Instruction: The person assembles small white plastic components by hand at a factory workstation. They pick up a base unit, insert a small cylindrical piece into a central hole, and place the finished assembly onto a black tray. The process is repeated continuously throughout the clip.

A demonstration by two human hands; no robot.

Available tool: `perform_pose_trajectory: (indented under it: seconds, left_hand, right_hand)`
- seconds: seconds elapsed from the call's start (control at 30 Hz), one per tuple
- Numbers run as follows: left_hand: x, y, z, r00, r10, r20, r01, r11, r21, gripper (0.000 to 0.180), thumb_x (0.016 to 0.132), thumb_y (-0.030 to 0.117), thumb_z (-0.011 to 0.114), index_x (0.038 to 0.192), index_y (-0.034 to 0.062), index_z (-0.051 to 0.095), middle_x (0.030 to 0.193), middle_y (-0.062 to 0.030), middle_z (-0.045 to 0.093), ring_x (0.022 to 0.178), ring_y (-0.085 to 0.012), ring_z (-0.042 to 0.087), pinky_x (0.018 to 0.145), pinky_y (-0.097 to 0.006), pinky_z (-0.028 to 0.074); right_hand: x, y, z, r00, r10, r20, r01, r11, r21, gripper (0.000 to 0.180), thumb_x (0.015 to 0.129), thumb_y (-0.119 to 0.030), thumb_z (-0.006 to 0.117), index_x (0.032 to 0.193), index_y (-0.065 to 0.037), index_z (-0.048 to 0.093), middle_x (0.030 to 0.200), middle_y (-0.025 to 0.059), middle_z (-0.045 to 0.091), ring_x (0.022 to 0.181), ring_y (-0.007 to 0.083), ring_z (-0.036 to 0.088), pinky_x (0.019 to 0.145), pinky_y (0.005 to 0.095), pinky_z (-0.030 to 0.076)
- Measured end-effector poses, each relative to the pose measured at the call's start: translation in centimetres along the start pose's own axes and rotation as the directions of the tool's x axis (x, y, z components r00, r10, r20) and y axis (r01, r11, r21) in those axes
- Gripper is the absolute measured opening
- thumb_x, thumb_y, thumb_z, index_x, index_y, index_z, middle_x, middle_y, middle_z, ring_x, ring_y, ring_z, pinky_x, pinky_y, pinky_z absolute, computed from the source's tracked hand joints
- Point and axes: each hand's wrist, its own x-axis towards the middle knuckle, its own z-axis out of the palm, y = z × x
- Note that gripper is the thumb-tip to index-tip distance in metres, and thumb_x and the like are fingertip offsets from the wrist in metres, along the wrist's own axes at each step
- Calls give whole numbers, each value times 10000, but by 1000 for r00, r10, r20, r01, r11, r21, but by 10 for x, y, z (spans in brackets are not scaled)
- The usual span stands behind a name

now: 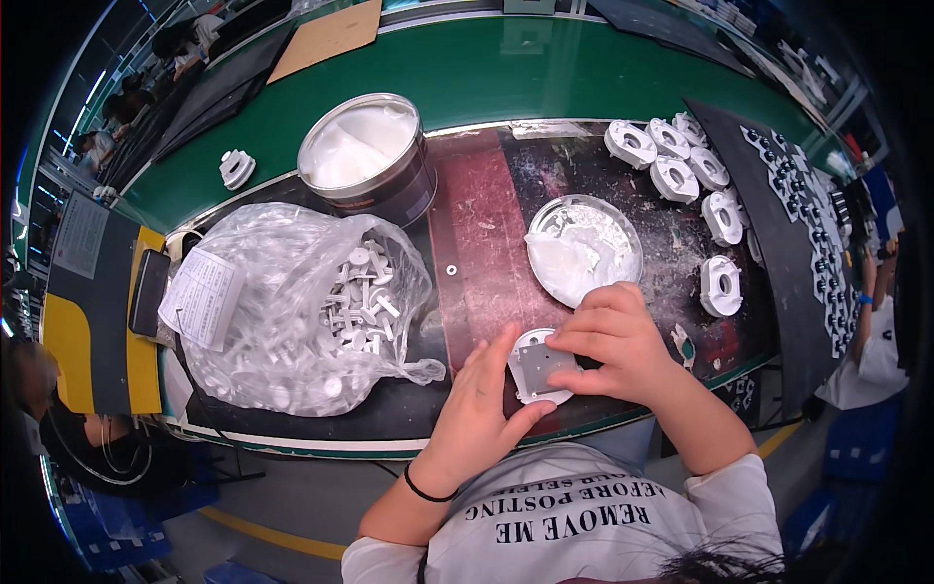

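Observation:
At the near edge of the bench lies a round white plastic housing (528,347) with a flat grey square plate (541,367) on top of it. My left hand (479,404) grips the housing from its left side, fingers along the rim and thumb at the near edge. From the right, my right hand (623,346) has its fingertips and thumb closed at the grey plate's right edge; anything small between them is hidden. Just beyond my right hand sits a round metal dish (631,245) holding a white, greasy-looking mass (581,261).
A clear plastic bag (263,292) of white stemmed parts (362,302) fills the left side. Behind it stands a large tin (404,185) with white contents. Several white housings (674,180) stand at the right, beside a black board (769,234) carrying rows of small parts. A small ring (451,271) lies mid-bench.

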Motion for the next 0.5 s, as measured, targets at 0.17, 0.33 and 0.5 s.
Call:
perform_pose_trajectory:
  seconds: [0.17,0.33,0.5]
  left_hand:
    - [3,1,-1,1000,27,15,-28,999,34,848,751,238,740,1390,-26,248,1261,-225,492,1116,-387,514,1016,-502,338]
    - [3,2,-1,999,49,4,-49,998,35,844,753,227,737,1392,-23,244,1236,-225,505,1097,-381,523,1008,-505,343]
    - [2,0,0,998,70,0,-70,997,41,836,754,206,731,1393,-21,243,1243,-222,495,1104,-371,518,1008,-506,340]
  right_hand:
    - [4,-4,-8,999,-31,45,32,999,-33,428,604,-348,776,947,-113,671,944,-19,620,937,190,551,823,377,381]
    - [8,-6,-12,997,-50,59,53,997,-51,422,606,-349,759,948,-121,666,953,-21,620,930,177,561,821,379,378]
    - [7,-5,-12,994,-91,62,95,993,-71,405,614,-371,749,950,-160,668,987,-36,625,948,165,564,800,363,373]
